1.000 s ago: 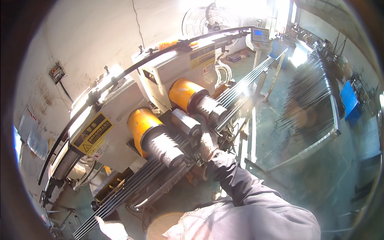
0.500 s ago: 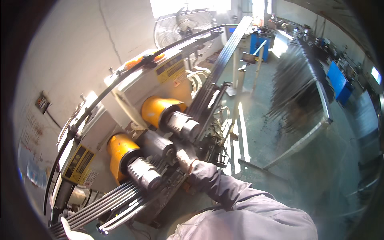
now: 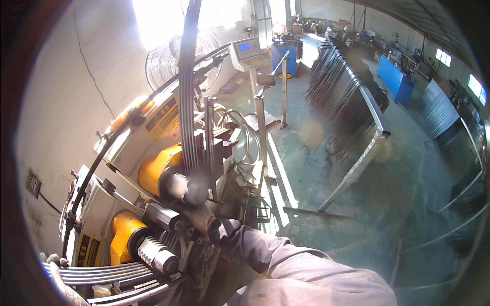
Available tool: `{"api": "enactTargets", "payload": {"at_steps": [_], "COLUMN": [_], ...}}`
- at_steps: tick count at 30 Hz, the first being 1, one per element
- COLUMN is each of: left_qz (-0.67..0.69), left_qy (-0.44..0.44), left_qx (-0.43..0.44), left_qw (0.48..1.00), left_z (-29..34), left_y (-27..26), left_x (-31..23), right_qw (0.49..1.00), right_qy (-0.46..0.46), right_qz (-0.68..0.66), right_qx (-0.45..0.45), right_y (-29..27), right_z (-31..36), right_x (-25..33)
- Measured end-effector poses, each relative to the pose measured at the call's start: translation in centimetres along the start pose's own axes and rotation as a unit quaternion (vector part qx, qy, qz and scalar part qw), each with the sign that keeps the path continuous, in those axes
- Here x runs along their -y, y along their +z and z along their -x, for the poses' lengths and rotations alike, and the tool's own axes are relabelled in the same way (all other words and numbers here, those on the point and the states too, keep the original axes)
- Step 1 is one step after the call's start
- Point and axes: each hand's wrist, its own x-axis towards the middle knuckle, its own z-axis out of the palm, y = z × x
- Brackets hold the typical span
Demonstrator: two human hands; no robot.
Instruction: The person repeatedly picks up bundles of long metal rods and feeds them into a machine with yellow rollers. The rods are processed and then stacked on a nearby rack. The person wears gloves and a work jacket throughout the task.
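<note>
Several dark metal rods (image 3: 109,274) run side by side through a bending machine with two orange roller housings (image 3: 159,172). From the rollers, one stretch goes left and the other rises steeply as a bundle (image 3: 187,97). At the left end, my gloved left hand (image 3: 61,285) is closed around the rods, fingertips showing above them. My right hand (image 3: 200,218) reaches in beside the dark centre block (image 3: 166,217), between the grooved front roller (image 3: 158,255) and the blurred far roller (image 3: 193,188). Its fingers are hidden there.
A bar-like black hose (image 3: 104,160) arches over the machine's back. A control box (image 3: 246,53) with a blue screen stands on a post beyond it. To the right, a rack (image 3: 375,107) carries many thin bent rods. A large fan (image 3: 158,69) stands near the wall.
The rods' far stretch has swung up from a slanting line to nearly upright, bending at the rollers. My left hand has come further into view. The whole view has shifted to the right.
</note>
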Motion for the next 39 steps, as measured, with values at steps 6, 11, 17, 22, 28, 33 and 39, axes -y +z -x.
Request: {"api": "enactTargets", "payload": {"at_steps": [6,11,17,22,28,33,39], "left_qz": [-0.088,-0.172,-0.24,-0.165,-0.222,-0.214,-0.331], "left_qy": [0.068,0.106,0.13,-0.115,0.215,0.206,0.215], "left_qx": [0.171,0.26,0.276,0.257,0.362,0.355,0.278], "left_qw": [0.979,0.944,0.922,0.945,0.88,0.886,0.876], "left_z": [-3.9,-2.5,-3.6,-6.8,-3.3,-0.7,0.7], "left_y": [2.6,6.6,8.0,9.0,7.0,8.1,9.6], "left_x": [2.0,1.8,2.1,2.6,2.1,-0.4,-1.7], "right_qw": [0.999,0.999,0.999,0.997,0.99,0.985,0.981], "right_qy": [0.025,0.035,0.015,-0.019,-0.076,-0.089,-0.023], "right_qz": [-0.039,-0.014,0.004,0.07,0.112,0.125,0.184], "right_qx": [0.025,0.029,0.036,0.027,0.045,0.077,0.058], "right_y": [-0.2,-0.3,-0.8,-0.8,-1.7,-2.3,-1.9], "right_z": [0.1,0.6,-0.3,-0.6,-0.4,-2.0,-0.8], "right_x": [0.5,1.5,-0.3,-0.6,-1.9,-4.6,-2.5]}}
